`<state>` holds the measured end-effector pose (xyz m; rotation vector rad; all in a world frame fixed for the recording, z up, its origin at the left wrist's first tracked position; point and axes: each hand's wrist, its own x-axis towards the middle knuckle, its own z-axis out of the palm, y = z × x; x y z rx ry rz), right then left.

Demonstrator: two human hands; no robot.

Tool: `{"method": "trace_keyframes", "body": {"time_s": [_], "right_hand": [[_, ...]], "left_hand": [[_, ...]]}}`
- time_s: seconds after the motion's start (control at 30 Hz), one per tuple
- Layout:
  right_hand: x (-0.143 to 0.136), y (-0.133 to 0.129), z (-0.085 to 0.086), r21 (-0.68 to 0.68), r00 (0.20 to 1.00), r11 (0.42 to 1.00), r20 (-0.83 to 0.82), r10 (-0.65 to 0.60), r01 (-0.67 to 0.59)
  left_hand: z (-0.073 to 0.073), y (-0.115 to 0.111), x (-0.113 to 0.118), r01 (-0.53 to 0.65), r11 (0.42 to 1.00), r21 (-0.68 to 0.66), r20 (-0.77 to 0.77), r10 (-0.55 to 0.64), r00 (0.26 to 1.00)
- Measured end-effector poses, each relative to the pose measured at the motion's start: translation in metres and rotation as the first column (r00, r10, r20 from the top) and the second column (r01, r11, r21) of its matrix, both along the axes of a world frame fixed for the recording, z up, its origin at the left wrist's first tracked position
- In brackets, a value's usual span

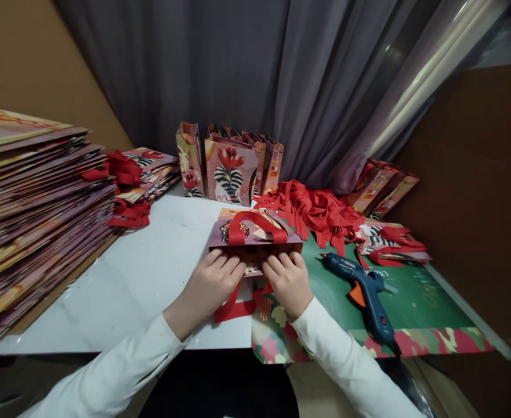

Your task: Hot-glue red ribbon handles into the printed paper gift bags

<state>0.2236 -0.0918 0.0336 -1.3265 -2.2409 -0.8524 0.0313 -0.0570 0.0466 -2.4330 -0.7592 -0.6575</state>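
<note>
A patterned paper gift bag (257, 230) lies in front of me with its mouth towards me. One red ribbon handle (255, 217) loops over its far panel; another red ribbon (235, 310) hangs below the near edge onto the table. My left hand (220, 276) grips the near rim at the left, fingers curled over into the mouth. At the right of the same rim, my right hand (286, 278) is closed the same way. Both sets of fingertips are hidden inside the bag. Right of it lies a blue glue gun (362, 293) with an orange trigger.
Tall stacks of flat bags (42, 226) stand at the left. Finished-looking upright bags (233, 168) line the back by the curtain. A heap of red ribbons (314, 212) lies behind the glue gun. More bags (383, 188) sit at the back right, and a green printed sheet (429, 296) covers the table's right side.
</note>
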Motion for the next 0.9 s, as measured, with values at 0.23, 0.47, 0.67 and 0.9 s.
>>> {"method": "trace_keyframes", "body": {"time_s": [0.23,0.47,0.67,0.9], "right_hand": [[0.002,0.004,0.0,0.041,1.0,0.999,0.006,-0.014,0.014],[0.005,0.005,-0.002,0.039,0.998,0.997,0.014,-0.06,0.06],[0.008,0.005,0.002,0.003,0.994,0.994,0.013,-0.108,0.108],[0.009,0.006,0.003,-0.004,0.994,0.994,0.017,-0.107,0.107]], "left_hand": [[0.02,-0.021,-0.016,0.09,0.916,-0.392,0.252,0.012,0.968],[0.03,-0.025,-0.036,0.458,0.568,-0.684,0.725,0.463,0.509],[0.03,-0.012,-0.043,0.607,0.357,-0.71,0.634,0.699,0.33],[0.029,-0.014,-0.05,0.686,0.241,-0.687,0.615,0.696,0.37]]}}
